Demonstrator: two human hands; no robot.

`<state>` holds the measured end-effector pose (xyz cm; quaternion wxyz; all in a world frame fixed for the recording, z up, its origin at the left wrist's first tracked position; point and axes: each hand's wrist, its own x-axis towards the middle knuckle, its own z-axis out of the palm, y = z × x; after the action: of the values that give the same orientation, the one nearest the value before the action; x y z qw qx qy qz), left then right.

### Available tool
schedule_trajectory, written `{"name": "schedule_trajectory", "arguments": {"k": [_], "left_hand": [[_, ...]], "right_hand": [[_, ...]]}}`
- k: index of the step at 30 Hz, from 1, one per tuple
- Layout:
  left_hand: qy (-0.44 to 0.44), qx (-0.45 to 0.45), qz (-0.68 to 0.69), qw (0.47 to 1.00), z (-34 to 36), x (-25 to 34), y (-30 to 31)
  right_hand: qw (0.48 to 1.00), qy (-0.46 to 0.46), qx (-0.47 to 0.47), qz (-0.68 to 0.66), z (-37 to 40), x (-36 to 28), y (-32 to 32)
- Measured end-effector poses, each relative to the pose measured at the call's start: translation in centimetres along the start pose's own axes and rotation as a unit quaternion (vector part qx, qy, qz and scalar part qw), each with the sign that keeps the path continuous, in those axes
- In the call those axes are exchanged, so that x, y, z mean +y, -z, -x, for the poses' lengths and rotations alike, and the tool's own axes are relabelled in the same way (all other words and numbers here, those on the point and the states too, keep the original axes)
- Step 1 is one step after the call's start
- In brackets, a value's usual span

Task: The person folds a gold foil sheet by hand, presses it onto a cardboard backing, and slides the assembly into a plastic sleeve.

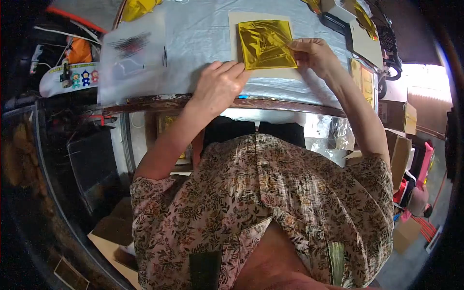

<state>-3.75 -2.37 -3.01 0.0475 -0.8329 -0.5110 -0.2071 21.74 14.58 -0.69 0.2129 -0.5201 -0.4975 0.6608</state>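
A shiny, wrinkled yellow film sheet lies over a pale beige board on the table. My right hand pinches the film at its right edge between thumb and fingers. At the lower left corner of the film is my left hand, its fingers bent and closed against that corner. The left fingertips are partly hidden, so the exact grip there is hard to see.
Grey plastic sheeting covers the table, with a translucent sheet on its left. More yellow film lies at the far left. Boxes stand on the right. The wooden table edge runs close to my body.
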Motion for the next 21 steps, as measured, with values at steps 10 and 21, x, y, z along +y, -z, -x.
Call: {"name": "schedule_trajectory", "arguments": {"k": [10, 21], "left_hand": [[0.01, -0.028, 0.245, 0.969, -2.2, -4.6, -0.2], [-0.056, -0.055, 0.081, 0.994, -7.3, -6.0, -4.2]], "right_hand": [[0.996, 0.002, 0.05, 0.071, 0.0, 0.0, -1.1], [0.993, 0.005, 0.001, 0.122, -0.6, -0.3, -0.5]]}}
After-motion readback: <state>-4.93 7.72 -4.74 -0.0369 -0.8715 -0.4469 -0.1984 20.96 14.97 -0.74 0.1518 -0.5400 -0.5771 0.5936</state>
